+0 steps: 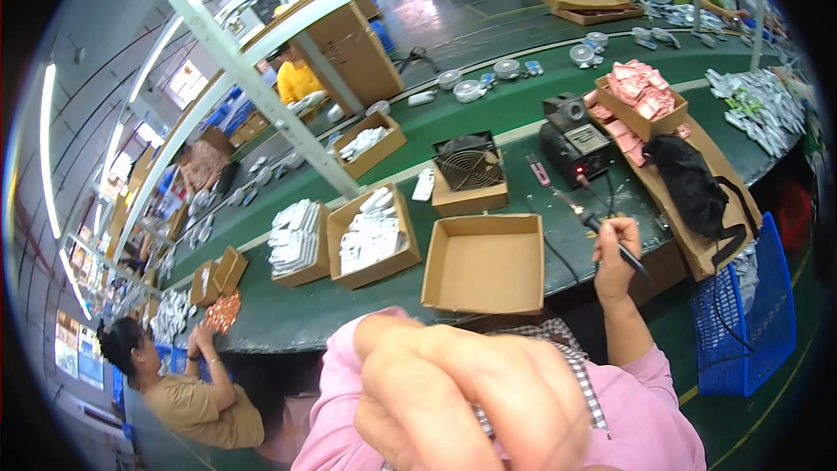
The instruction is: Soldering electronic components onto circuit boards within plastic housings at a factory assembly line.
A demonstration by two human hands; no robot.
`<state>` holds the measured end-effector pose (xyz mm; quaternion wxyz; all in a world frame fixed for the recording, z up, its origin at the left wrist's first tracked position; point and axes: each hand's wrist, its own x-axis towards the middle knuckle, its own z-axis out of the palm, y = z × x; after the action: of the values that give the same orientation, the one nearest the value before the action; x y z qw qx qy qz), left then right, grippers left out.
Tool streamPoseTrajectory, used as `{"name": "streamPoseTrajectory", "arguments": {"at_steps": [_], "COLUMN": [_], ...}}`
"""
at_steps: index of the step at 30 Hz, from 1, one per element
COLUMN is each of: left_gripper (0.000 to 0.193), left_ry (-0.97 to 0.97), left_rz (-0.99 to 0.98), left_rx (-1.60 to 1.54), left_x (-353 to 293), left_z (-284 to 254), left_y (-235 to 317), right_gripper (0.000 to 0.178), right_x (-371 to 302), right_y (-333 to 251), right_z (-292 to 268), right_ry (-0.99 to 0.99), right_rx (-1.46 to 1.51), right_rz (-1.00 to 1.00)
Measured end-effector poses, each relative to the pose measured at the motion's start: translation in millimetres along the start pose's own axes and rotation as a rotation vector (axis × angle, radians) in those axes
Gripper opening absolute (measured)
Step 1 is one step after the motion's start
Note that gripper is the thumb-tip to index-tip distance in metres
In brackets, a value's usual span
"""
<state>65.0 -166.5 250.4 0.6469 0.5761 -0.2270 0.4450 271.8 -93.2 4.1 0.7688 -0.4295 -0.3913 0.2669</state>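
Observation:
My right hand [615, 253] is closed around the dark handle of a soldering iron [629, 259], whose tip points up and left over the bench. Large and close to the camera, my left hand [475, 392] has its fingers curled in; anything inside them is hidden. Ahead of the right hand stands a black soldering station [575, 135] with a red light lit. Between the two hands and the bench's far side lies a shallow open cardboard box [484, 262]. A pink-handled tool [539, 171] lies left of the station.
A black fan [469, 164] sits on a cardboard box. To its left, boxes hold white parts [370, 240]. Pink pieces [641, 92] and a black bag [689, 179] lie right. A blue basket [750, 323] stands beside the bench. A co-worker [187, 392] sits at left.

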Motion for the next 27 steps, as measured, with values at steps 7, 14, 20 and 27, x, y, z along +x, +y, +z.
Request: {"name": "streamPoseTrajectory", "arguments": {"at_steps": [7,14,20,27], "left_gripper": [0.013,0.012,0.017,0.009], "left_ry": [0.008,-0.128,0.096,0.118], "left_rz": [-0.015,-0.027,0.01,0.016], "left_rx": [-0.265,-0.351,-0.423,-0.252], "left_x": [7.8,4.8,-14.1,-31.4], "left_z": [4.8,3.4,19.3,-2.5], "left_y": [-15.3,-18.4,-34.4,-27.6], "right_gripper": [0.011,0.009,0.009,0.01], "right_x": [-8.6,-14.9,-8.0,38.6], "right_y": [-11.6,-15.1,-15.1,-23.6], "right_z": [-11.5,-13.3,-9.7,-2.6], "right_ry": [0.027,0.07,0.062,0.109], "right_rx": [0.028,0.049,0.024,0.038], "right_rz": [0.023,0.014,-0.015,-0.091]}}
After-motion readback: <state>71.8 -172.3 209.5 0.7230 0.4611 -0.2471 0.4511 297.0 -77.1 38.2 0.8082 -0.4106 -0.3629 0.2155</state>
